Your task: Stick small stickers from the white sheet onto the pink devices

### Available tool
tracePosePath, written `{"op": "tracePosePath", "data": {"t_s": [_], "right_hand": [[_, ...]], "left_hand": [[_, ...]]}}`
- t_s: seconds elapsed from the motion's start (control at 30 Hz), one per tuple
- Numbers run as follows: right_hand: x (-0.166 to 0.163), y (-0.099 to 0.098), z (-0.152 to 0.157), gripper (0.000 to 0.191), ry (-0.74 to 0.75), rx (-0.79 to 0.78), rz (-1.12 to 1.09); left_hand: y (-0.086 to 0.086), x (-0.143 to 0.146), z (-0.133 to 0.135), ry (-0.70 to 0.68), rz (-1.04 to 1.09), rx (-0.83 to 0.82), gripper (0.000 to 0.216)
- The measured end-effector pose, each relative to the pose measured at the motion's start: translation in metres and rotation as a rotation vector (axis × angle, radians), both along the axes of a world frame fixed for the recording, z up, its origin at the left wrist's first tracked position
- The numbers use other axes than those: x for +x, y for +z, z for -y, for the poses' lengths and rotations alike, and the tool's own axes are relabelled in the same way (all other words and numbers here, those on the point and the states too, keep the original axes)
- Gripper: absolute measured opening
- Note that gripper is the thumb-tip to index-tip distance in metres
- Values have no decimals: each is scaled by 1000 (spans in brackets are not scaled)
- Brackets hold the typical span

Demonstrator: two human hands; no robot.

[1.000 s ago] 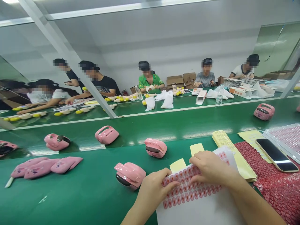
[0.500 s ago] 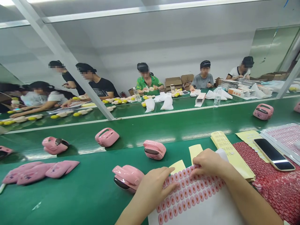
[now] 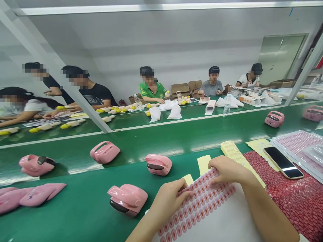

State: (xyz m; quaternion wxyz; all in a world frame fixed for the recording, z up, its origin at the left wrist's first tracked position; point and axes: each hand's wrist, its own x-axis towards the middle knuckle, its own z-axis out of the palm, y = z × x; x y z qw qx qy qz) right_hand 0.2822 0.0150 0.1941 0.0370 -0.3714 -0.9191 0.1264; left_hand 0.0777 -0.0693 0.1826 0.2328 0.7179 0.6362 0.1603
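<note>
A white sheet [image 3: 217,218] with rows of pink oval stickers [image 3: 199,201], each bearing a small red mark, lies in front of me. My left hand [image 3: 171,196] grips its upper left edge, thumb on the stickers and fingers curled at the border. On the upper right, my right hand [image 3: 225,169] pinches the same edge between thumb and fingers. Pale yellow paper pieces [image 3: 204,164] stick out beyond the sheet between my hands. Left of my left hand rests a glossy pink handheld device [image 3: 128,200] with a dark window. Another pink device [image 3: 158,164] stands farther back.
More pink devices [image 3: 104,152] stand along the green belt [image 3: 141,137]. Pink shaped pieces [image 3: 37,195] lie at left. At right are yellow label sheets [image 3: 234,154], red bubble wrap [image 3: 290,201], a phone [image 3: 284,163] and bagged sticker sheets [image 3: 300,144]. Several co-workers sit opposite.
My view has swung a little to the right, so most things sit farther left. Both hands keep hold of the sticker sheet. Across the belt, the person in green has spread their hands apart.
</note>
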Motion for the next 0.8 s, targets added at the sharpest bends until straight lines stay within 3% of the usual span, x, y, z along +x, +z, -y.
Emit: {"op": "tracePosePath", "data": {"t_s": [0.1, 0.47, 0.8], "right_hand": [[1, -4, -8, 42, -48, -87, 17], [-8, -11, -13, 48, 30, -61, 81], [-9, -11, -9, 8, 119, -84, -8]], "left_hand": [[0, -3, -4, -5, 3, -45, 24], [-8, 21, -22, -104, -10, -2, 19], [-19, 8, -34, -185, 32, 6, 31]]}}
